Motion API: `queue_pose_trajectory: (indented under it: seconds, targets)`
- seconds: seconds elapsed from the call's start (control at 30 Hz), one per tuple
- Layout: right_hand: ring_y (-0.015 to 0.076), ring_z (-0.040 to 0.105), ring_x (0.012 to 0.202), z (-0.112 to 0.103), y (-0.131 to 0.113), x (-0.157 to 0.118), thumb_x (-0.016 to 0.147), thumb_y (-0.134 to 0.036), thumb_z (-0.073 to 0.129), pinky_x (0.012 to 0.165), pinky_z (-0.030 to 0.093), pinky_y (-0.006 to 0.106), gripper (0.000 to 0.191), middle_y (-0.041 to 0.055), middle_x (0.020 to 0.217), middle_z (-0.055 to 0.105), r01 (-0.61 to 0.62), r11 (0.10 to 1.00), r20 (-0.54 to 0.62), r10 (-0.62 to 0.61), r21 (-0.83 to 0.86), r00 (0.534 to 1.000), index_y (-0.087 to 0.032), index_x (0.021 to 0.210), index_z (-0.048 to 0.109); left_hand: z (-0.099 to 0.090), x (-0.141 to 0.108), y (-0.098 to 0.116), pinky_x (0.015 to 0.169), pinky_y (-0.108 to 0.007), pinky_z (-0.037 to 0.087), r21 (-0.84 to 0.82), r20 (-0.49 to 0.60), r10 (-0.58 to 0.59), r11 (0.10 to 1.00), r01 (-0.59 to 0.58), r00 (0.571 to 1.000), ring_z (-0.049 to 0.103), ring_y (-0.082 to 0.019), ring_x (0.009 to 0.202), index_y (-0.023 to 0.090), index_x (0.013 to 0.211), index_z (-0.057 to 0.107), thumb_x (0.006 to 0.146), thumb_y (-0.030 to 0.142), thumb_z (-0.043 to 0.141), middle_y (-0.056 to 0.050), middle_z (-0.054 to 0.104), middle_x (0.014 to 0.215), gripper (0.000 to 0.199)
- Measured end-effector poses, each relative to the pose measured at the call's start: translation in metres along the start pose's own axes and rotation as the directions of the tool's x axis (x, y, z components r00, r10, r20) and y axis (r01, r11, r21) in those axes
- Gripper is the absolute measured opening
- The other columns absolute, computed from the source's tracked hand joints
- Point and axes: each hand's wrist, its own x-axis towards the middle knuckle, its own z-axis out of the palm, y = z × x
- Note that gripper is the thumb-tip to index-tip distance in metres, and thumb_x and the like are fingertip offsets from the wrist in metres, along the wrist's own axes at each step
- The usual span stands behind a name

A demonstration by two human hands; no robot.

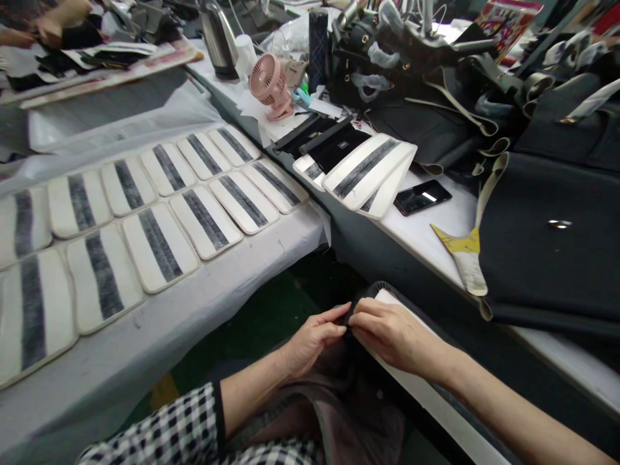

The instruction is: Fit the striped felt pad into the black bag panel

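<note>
Low in front of me, in the gap between two tables, is a long white panel (426, 403) edged with black material (382, 286), which is gathered into small pleats at the far corner. My left hand (310, 342) pinches the black material's edge between thumb and index finger, left of that corner. Close beside it, my right hand (387, 332) has its fingers closed on the same edge, and its palm side hangs over the white panel. What lies under the right fingertips is hidden. Dark cloth (349, 413) covers my lap below both hands.
Rows of white pads with dark stripes (196, 223) lie on the left table. On the right table are more striped pads (368, 168), a phone (423, 197), a pink fan (271, 87), a kettle (220, 42) and black bags (557, 226). Another person's hand (51, 29) shows far left.
</note>
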Motion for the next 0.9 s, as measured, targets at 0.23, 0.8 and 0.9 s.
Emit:
queue_pose_trajectory:
  seconds: [0.23,0.8,0.9]
  targets:
    - [0.0152,0.058,0.077,0.005,0.005,0.000,0.091,-0.009,0.049,0.065,0.040,0.025,0.016,0.0039,0.087,0.061,-0.049,0.974,-0.035,0.058,0.221,0.998,-0.018,0.090,0.063,0.002,-0.001,0.006,0.112,-0.046,0.031,0.002,0.080,-0.009,1.000,0.009,0.997,0.054,-0.029,0.124,0.020,0.136,0.055,0.078,0.016,0.065,-0.010,0.064,0.128,0.059]
    - [0.0176,0.048,0.069,0.029,-0.004,0.002,0.082,-0.006,0.048,0.062,0.034,0.031,0.013,0.0037,0.079,0.055,-0.094,0.996,-0.202,0.094,0.011,0.975,-0.016,0.082,0.055,-0.004,0.001,0.006,0.113,-0.042,0.030,0.139,0.126,0.023,0.989,-0.041,0.992,0.039,-0.031,0.137,0.022,0.140,0.049,0.084,0.029,0.071,-0.010,0.049,0.145,0.061]
    - [0.0192,0.046,0.071,0.031,-0.009,-0.001,0.083,-0.006,0.049,0.065,0.036,0.033,0.010,0.0050,0.080,0.054,-0.068,0.987,-0.177,0.042,-0.142,0.983,-0.015,0.082,0.053,-0.004,0.001,0.006,0.112,-0.042,0.031,0.105,0.097,-0.016,0.994,0.006,0.995,0.048,-0.029,0.130,0.021,0.139,0.051,0.081,0.026,0.073,-0.010,0.057,0.137,0.062]
